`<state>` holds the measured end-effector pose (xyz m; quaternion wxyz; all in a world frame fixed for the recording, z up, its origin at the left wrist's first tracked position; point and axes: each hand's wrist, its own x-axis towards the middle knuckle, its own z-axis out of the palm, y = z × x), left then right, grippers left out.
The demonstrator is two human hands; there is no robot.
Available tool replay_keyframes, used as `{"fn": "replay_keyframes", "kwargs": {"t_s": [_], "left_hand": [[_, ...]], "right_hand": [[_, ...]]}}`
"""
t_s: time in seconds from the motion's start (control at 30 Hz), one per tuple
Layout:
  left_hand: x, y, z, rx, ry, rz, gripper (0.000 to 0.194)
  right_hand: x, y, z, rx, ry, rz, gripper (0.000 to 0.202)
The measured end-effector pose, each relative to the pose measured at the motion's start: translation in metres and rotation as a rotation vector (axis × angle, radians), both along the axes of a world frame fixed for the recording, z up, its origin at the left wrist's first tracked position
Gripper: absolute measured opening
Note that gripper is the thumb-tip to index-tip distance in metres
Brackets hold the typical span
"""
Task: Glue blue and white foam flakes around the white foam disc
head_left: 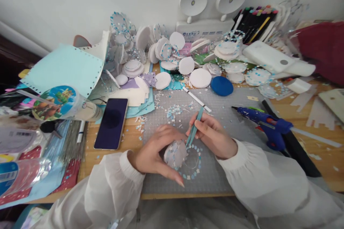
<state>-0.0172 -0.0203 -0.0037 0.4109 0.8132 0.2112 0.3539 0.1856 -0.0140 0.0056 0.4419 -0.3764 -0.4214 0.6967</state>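
Observation:
My left hand (157,154) curves around a small white round piece (175,154) dotted with pale blue bits, its thumb stretched out below. Pinched in my right hand (211,134) are teal tweezers (195,127), pointing down. Their tips meet the upper left of a wire ring (199,164) set with small blue and white flower shapes, beside the white piece. Both lie over the grey cutting mat (215,182). Loose blue and white paper bits (174,111) are scattered further back on the mat, near a white pen (197,99).
A phone (111,123) and a lidded cup (66,102) are at the left. A blue glue gun (264,125) lies at the right. White discs (200,78), a blue disc (221,86) and a twin-headed lamp (205,28) stand along the back.

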Motion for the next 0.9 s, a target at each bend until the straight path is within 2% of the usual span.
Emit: {"fn": "replay_keyframes", "kwargs": {"t_s": [0.47, 0.77, 0.9], "left_hand": [[0.0015, -0.0008, 0.0006, 0.018, 0.003, 0.014, 0.073], [0.0019, -0.0005, 0.0008, 0.045, -0.013, 0.029, 0.072], [0.0018, -0.0001, 0.0005, 0.042, -0.012, 0.027, 0.072]], "right_hand": [[-0.0010, -0.0002, -0.0008, -0.011, -0.013, -0.005, 0.029], [0.0006, -0.0001, -0.0075, 0.031, 0.013, -0.007, 0.022], [0.0002, -0.0007, -0.0067, -0.020, 0.060, -0.013, 0.024]]}}
